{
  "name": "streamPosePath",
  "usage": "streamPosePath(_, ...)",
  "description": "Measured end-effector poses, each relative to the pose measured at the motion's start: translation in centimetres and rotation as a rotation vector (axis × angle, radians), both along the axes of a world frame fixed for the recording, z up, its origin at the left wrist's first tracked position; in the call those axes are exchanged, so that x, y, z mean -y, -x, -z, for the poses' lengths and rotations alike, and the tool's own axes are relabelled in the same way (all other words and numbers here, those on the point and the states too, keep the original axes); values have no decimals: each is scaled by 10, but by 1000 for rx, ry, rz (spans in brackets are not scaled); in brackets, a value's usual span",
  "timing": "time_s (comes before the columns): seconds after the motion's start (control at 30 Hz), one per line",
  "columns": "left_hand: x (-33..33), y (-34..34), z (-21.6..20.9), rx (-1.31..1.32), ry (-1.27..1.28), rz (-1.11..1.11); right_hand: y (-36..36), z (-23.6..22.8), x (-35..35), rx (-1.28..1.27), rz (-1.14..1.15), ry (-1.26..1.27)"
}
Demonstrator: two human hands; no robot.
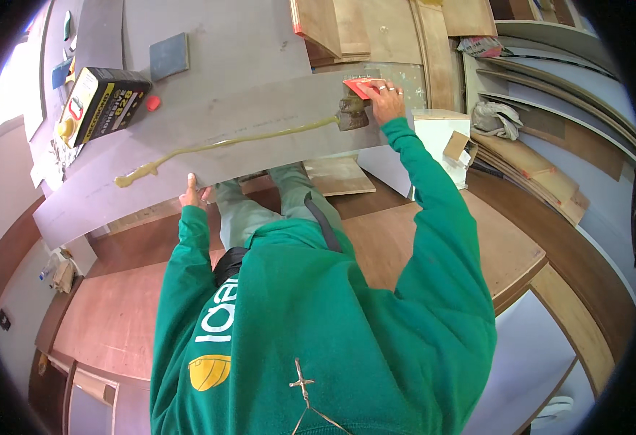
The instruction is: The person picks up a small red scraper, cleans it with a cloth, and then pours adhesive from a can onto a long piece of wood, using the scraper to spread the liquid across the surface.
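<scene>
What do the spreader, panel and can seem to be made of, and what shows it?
Spreader: probably smooth plastic, from its even red colour and thin, flat shape. Panel: perhaps laminate-faced board, since its grey face looks flat and matte; core unclear. Can: likely metal with a printed finish, given its crisp, boxy edges.

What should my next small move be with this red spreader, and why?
Probably draw the red spreader leftward along the yellowish bead: your right hand holds it at the smeared patch by the bead's right end, and the rest looks unspread.
</scene>
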State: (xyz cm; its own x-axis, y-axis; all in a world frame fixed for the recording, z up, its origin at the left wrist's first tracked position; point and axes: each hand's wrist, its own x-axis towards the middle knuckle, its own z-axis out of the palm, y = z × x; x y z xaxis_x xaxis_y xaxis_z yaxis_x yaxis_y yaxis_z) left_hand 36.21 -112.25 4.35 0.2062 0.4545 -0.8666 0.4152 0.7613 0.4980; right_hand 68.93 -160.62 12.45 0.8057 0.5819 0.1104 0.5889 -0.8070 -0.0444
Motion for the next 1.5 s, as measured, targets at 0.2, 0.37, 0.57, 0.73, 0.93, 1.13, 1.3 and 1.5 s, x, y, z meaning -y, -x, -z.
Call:
streamPosePath(0.2, -2, 2, 2, 7, 32, 6, -12, 4, -6, 48, 26, 26)
streamPosePath(0.37, 0, -2, -4, 28, 39, -3, -5, 12, 0, 69, -3, 2)
streamPosePath(0.57, 2, -1, -4, 35, 32, 5, -7, 0, -4, 46, 37, 7)
streamPosePath(0.73, 1, -3, -7, 22, 9, 14, -12, 9, -5, 106, -1, 4)
streamPosePath(0.93, 3, -4, -12, 29, 0, 32, -6, 20, -5, 86, 18, 42)
streamPosePath(1.13, 1, -4, -6, 5, -13, 27, -5, 18, -9, -17, 49, 116)
streamPosePath(1.3, 4, -3, -4, -2, -40, 29, -7, 3, 8, -32, -36, 103)
streamPosePath(1.5, 3, 1, 1, 34, -35, 10, -10, -19, 16, -46, -23, 66)
